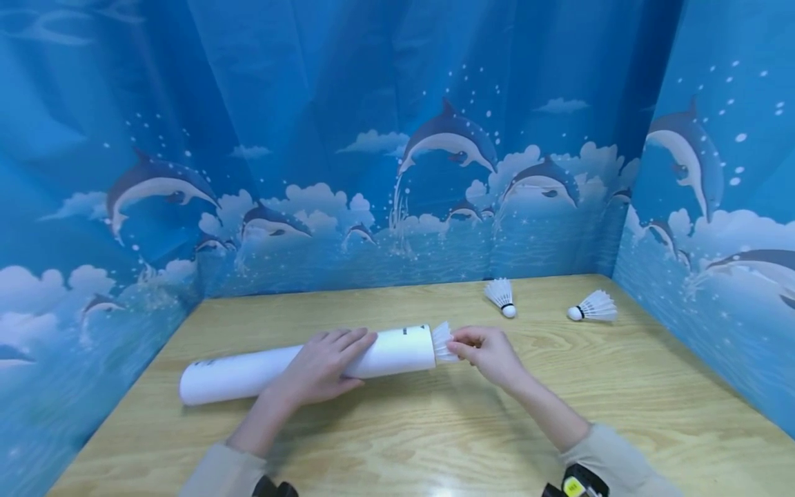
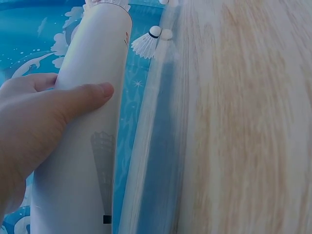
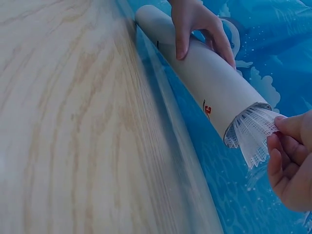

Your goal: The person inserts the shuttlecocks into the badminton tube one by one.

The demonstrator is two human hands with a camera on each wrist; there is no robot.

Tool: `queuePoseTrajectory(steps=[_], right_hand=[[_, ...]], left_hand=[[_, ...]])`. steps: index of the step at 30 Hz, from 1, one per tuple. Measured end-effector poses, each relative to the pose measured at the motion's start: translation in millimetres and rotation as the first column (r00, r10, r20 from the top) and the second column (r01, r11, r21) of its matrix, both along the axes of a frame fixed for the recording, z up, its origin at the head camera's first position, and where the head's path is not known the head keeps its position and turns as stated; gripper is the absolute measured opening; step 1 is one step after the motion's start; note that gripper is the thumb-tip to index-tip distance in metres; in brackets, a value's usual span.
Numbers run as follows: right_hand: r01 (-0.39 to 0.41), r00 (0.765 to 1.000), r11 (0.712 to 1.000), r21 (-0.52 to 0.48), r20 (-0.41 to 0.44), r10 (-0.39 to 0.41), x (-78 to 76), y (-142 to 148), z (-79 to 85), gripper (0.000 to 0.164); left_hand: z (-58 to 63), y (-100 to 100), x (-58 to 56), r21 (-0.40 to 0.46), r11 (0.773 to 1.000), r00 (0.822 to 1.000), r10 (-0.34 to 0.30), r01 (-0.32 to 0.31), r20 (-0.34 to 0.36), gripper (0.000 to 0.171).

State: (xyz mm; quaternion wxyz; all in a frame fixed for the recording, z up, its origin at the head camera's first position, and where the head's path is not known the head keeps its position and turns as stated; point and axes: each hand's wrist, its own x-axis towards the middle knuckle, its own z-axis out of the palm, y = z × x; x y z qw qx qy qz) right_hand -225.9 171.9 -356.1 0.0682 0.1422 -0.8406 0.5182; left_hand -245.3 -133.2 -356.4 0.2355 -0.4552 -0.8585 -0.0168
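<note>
A long white shuttlecock tube (image 1: pixel 400 353) lies at a slight slant across the table, its right end a little farther back. My left hand (image 1: pixel 328 367) grips it around the middle, the thumb (image 2: pixel 92 97) along its near side in the left wrist view. From the tube's right end sticks the feathered skirt of a shuttlecock (image 3: pixel 253 132), its cork hidden inside. My right hand (image 1: pixel 492 357) pinches the edge of that skirt between thumb and forefinger, just outside the tube's rim (image 3: pixel 229 132).
Two more shuttlecocks lie toward the back right of the wooden table (image 1: pixel 497 442): one (image 1: pixel 500 295) with its cork toward me, another (image 1: pixel 595 306) with its cork pointing left. A blue dolphin-print curtain (image 1: pixel 348 138) stands behind the table and along both sides.
</note>
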Motion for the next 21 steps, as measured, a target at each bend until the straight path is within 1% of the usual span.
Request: queuePoseTrajectory(steps=[8, 15, 17, 21], right_hand=[[-0.007, 1.000, 1.000, -0.023, -0.011, 0.007, -0.2, -7.7, -5.3, 0.016], [-0.008, 1.000, 1.000, -0.023, -0.004, 0.008, -1.6, -10.1, -5.1, 0.017], [-0.004, 1.000, 1.000, -0.003, -0.024, 0.004, -1.9, -9.8, -4.9, 0.016], [0.034, 0.992, 0.997, 0.074, -0.124, -0.024, -2.0, -9.8, -4.6, 0.013]], left_hand=[[-2.7, 0.3, -0.3, 0.002, 1.000, 1.000, -0.004, 0.004, -0.018, 0.081], [-3.5, 0.5, -0.7, 0.004, 1.000, 1.000, -0.008, 0.008, -0.030, 0.082], [-3.7, 0.2, -0.8, 0.004, 1.000, 0.999, -0.010, 0.010, -0.036, 0.082], [-3.7, -0.4, -1.1, 0.010, 1.000, 0.999, -0.018, 0.018, -0.046, 0.082]])
